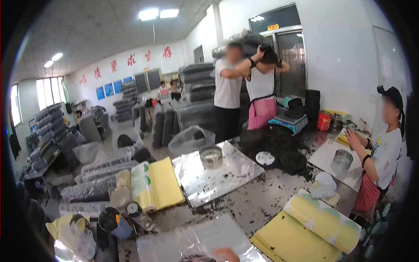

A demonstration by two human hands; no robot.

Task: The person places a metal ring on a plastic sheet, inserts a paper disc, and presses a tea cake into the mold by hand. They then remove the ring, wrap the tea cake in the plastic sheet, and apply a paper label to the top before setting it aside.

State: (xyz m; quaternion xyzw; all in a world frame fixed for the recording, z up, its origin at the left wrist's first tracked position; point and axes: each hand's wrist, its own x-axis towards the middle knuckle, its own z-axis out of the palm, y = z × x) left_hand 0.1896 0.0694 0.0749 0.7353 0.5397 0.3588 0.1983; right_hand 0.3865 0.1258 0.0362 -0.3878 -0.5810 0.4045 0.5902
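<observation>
At the bottom edge a small part of my right hand (227, 254) shows, blurred and cut off, with its fingers not clear. It lies over a clear plastic sheet (163, 246) on a shiny metal board (235, 236). Crumpled clear plastic (190, 246) sits just left of the hand, above a dark patterned thing at the frame edge. My left hand is out of view. A stack of yellow sheets (288, 238) with round green-and-white labels (321, 216) lies to the right.
Dark crumbs and a dark heap (279, 144) cover the table (235, 214). Another metal board (222, 174) bears a metal ring (211, 156). A blue scale (288, 124) stands behind. Two people (229, 87) stand beyond the table; another person (384, 139) works at right. A cup (115, 225) is left.
</observation>
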